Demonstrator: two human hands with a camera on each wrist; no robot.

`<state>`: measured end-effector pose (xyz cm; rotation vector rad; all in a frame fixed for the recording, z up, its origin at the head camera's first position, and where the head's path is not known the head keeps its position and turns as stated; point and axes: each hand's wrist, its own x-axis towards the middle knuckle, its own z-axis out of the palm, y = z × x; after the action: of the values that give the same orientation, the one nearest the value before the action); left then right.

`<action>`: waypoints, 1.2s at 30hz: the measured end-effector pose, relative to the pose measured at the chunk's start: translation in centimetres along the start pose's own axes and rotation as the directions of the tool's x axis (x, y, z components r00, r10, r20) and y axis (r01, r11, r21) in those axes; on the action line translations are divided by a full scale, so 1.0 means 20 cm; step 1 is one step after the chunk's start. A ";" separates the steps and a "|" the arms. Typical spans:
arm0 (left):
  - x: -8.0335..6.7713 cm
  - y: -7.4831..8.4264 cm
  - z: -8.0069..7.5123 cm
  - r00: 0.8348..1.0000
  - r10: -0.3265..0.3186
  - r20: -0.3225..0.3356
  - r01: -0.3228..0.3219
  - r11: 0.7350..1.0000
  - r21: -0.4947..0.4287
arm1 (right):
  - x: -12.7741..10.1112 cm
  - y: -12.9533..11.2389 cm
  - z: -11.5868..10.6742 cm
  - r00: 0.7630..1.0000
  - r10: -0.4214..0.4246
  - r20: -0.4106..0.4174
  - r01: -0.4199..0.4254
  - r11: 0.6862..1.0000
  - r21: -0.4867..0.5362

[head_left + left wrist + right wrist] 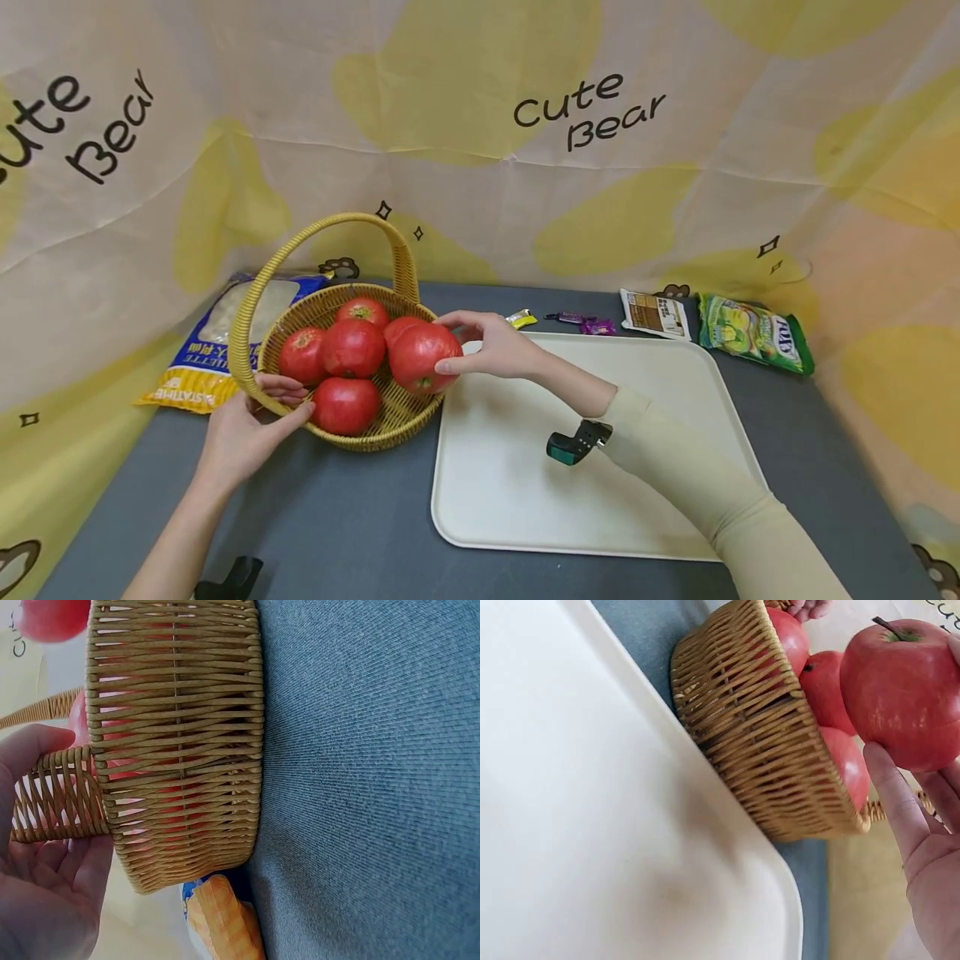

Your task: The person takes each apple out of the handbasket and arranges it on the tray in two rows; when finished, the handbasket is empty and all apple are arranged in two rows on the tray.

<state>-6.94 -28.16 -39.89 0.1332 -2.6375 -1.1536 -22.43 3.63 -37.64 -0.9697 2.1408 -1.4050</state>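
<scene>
At the far left, a blue and yellow bag is lying on the grey counter, partly behind the wicker basket. The left hand is holding the basket at its near left rim, where the handle is joining the wall; its thumb and fingers are curling round the woven handle base. Several red apples are sitting in the basket. The right hand is gripping one more apple at the basket's right edge, the fingers wrapping its side while it is hanging just above the rim. Just beside the basket to the right, a white tray is lying flat on the counter, with the right forearm in a beige sleeve stretching over it. Behind the tray, small candy wrappers, a brown and white packet and a green snack bag are lying along the counter's back edge.
</scene>
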 end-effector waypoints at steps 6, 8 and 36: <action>0.00 0.00 0.00 1.000 -0.007 -0.002 0.007 1.000 0.002 | -0.09 0.07 -0.05 0.983 0.167 -0.080 -0.152 0.974 0.168; 0.00 0.00 0.00 1.000 -0.009 -0.003 0.009 1.000 0.004 | -0.11 0.10 -0.06 0.966 0.240 -0.100 -0.212 0.950 0.230; -0.01 0.01 0.01 1.000 -0.019 -0.019 0.020 1.000 0.023 | -0.19 0.38 -0.03 0.738 0.602 -0.303 -0.522 0.795 0.308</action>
<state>-6.72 -27.91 -39.94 0.1736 -2.6400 -1.1225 -22.76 8.73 -44.39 0.0834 2.2191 -1.5228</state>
